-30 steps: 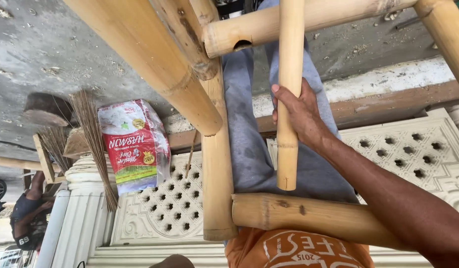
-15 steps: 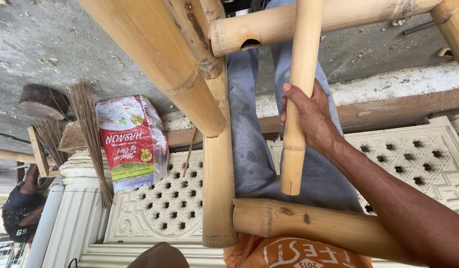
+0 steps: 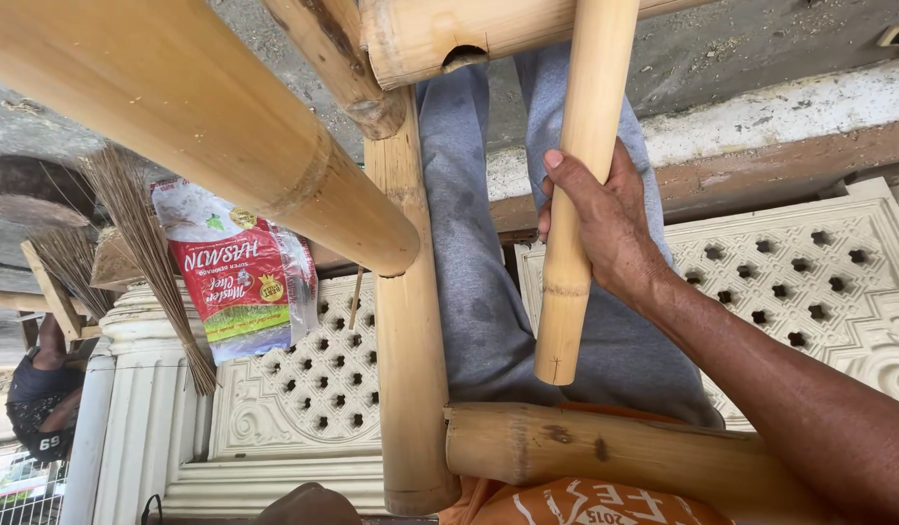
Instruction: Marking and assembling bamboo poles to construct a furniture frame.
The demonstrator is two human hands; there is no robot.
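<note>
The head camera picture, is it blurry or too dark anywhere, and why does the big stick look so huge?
Head view: soft, even daylight, no hard shadows or glare. The right hand and the slim bamboo pole it grips look sharp. The thick bamboo pole looms large and slightly soft because it sits nearest the lens. The far left edge, by the broom, is dimmer.
</note>
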